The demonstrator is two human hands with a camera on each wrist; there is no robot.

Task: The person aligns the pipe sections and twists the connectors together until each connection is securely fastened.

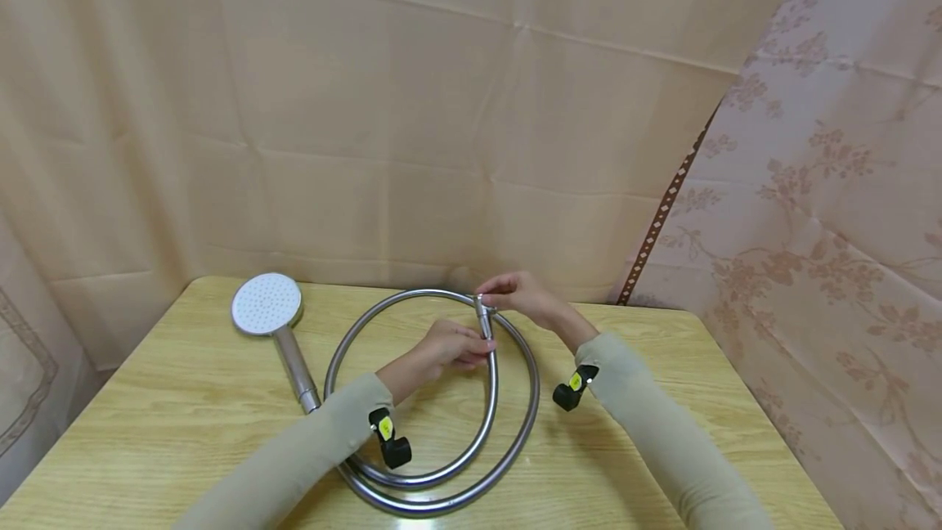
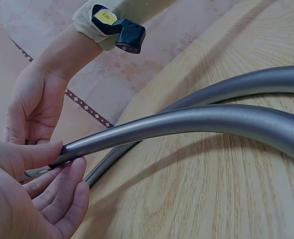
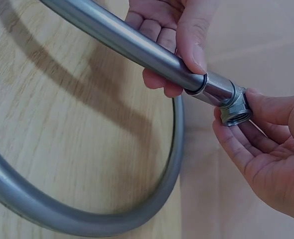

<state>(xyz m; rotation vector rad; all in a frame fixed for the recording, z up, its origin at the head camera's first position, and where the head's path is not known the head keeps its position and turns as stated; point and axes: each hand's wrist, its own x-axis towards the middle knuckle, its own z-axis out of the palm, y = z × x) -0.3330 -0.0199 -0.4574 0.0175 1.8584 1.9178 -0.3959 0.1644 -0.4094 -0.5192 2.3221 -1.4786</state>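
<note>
A silver shower hose (image 1: 495, 399) lies coiled on the wooden table, one end lifted off it. Just below that end's metal collar, my left hand (image 1: 450, 348) pinches the hose between thumb and fingers. At the tip sits a threaded metal elbow fitting (image 3: 235, 110), its round opening facing down in the right wrist view. My right hand (image 1: 524, 298) grips this fitting with thumb and fingers. In the left wrist view the fitting is mostly hidden behind the left hand (image 2: 32, 194). A shower head (image 1: 266, 303) with a white round face lies to the left, its handle pointing toward the left sleeve.
The wooden table (image 1: 169, 432) has its far edge against a beige curtain (image 1: 368, 105). A floral cloth (image 1: 824, 252) hangs at the right. Small black wrist cameras (image 1: 396, 451) are strapped to both sleeves. The hose loops lie beneath the forearms.
</note>
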